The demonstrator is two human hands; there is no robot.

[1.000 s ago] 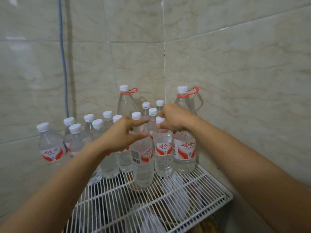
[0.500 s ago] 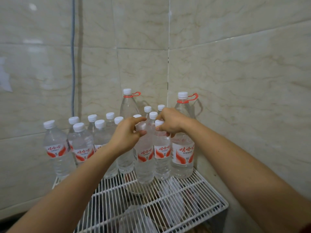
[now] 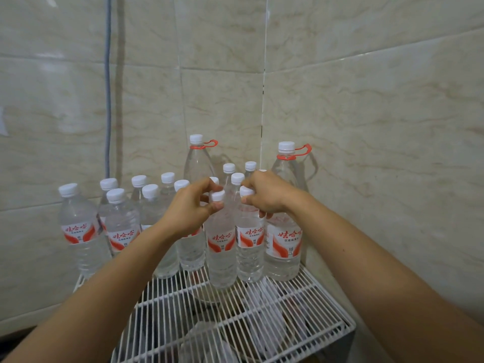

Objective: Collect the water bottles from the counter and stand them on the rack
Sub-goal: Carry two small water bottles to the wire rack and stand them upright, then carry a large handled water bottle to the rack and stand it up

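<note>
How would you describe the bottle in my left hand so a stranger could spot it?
Find the white wire rack in the tiled corner, crowded with water bottles. Two small bottles stand foremost, side by side. Yours is the left one, furthest forward, its neck pinched by the left hand.

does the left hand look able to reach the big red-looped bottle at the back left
Likely yes, but only from above: the big bottle tops the small bottles crowding its body, and the left hand must first release the front bottle it grips.
</note>
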